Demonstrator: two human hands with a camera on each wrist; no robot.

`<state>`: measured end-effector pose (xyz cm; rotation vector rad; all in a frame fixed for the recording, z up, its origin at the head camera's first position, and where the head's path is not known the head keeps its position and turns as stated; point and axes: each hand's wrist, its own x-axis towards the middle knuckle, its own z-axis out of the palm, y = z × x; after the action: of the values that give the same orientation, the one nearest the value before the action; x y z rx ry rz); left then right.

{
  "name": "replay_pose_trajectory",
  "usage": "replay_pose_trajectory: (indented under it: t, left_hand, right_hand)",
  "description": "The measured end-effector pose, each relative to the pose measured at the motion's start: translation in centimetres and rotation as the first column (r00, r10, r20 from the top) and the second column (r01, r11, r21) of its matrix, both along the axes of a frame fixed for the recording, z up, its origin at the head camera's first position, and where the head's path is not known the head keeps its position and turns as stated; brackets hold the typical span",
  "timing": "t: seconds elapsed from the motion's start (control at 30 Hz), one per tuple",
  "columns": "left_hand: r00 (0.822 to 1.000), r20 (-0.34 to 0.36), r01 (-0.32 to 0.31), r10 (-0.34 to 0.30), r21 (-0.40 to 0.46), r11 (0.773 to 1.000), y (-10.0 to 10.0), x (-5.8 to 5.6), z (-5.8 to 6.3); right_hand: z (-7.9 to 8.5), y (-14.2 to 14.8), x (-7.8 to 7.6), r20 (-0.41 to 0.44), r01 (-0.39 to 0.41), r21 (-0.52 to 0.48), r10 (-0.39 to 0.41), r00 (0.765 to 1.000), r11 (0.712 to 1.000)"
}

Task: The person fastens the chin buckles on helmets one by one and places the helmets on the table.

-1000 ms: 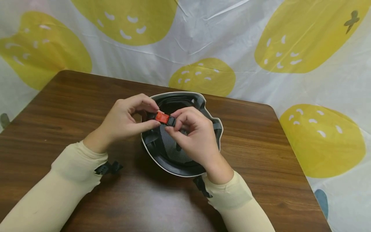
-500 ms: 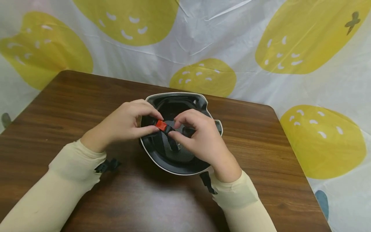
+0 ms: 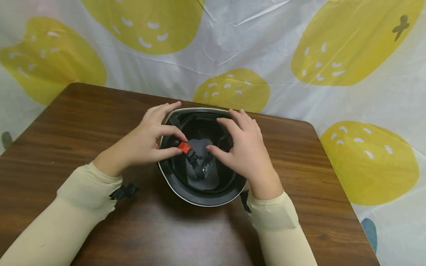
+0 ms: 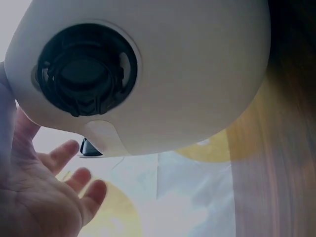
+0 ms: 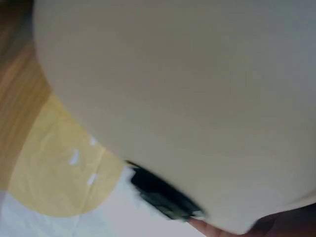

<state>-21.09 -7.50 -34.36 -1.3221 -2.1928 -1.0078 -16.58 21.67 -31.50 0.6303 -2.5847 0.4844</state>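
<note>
A helmet (image 3: 199,201) lies upturned on the table, its black padded inside facing up. My left hand (image 3: 136,138) is at its left rim, thumb and index finger pinching a red-and-black strap buckle (image 3: 184,147). From the buckle a black strap (image 3: 198,170) hangs down into the helmet. My right hand (image 3: 247,147) reaches over the right rim, fingers spread and thumb apart, holding nothing. In the left wrist view the pale outer shell (image 4: 197,74) carries a round black fitting (image 4: 86,69). The right wrist view has the shell (image 5: 173,74) filling most of it, with a dark part (image 5: 165,195) at its edge.
The brown wooden table (image 3: 83,122) carries the helmet near its back edge. Behind it hangs a white curtain (image 3: 283,29) printed with yellow fruit shapes. Black straps (image 3: 124,191) show at both sleeve cuffs.
My right hand has let go of the buckle's black end and moved right to the helmet's rim, fingers spreading. The black end now hangs lower, while the left hand keeps its pinch.
</note>
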Motion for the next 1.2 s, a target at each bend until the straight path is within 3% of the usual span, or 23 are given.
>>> replay_pose_trajectory:
  t: [0.17, 0.4, 0.6, 0.7, 0.83, 0.87, 1.03, 1.2]
  left_hand:
    - [0.992, 0.122, 0.017, -0.014, -0.027, 0.999, -0.2, -0.1, -0.2]
    - [0.980, 0.199, 0.026, -0.019, -0.032, 0.999, -0.2, -0.6, -0.6]
    - [0.946, 0.322, 0.023, -0.027, 0.018, 1.000, -0.3, -1.1, -1.0]
    - [0.905, 0.410, 0.071, -0.112, 0.113, 0.991, -0.3, -1.5, -1.7]
    - [0.818, 0.511, 0.145, -0.266, 0.265, 0.953, -0.2, -2.0, -2.7]
    - [0.806, 0.519, 0.153, -0.285, 0.282, 0.947, -0.1, -2.1, -2.9]
    - [0.757, 0.576, 0.153, -0.309, 0.303, 0.941, 0.0, -2.3, -3.4]
    - [0.694, 0.645, 0.131, -0.320, 0.324, 0.937, 0.2, -2.2, -3.3]
  right_hand:
    - [-0.5, 0.3, -0.5, 0.119, 0.054, 0.105, -0.067, 0.991, 0.993]
    - [-0.9, 0.6, -0.9, 0.166, 0.064, 0.142, -0.087, 0.982, 0.988]
    - [-1.0, 0.7, -1.0, 0.191, 0.069, 0.121, -0.092, 0.977, 0.990]
    - [-1.1, 0.8, -1.1, 0.210, 0.074, 0.108, -0.095, 0.973, 0.991]
    - [-1.3, 0.8, -1.3, 0.225, 0.078, 0.097, -0.098, 0.969, 0.992]
    - [-1.3, 0.8, -1.3, 0.228, 0.079, 0.095, -0.099, 0.969, 0.992]
    - [-1.3, 0.7, -1.3, 0.227, 0.083, 0.107, -0.106, 0.968, 0.991]
    - [-1.4, 0.6, -1.5, 0.209, 0.086, 0.106, -0.107, 0.972, 0.991]
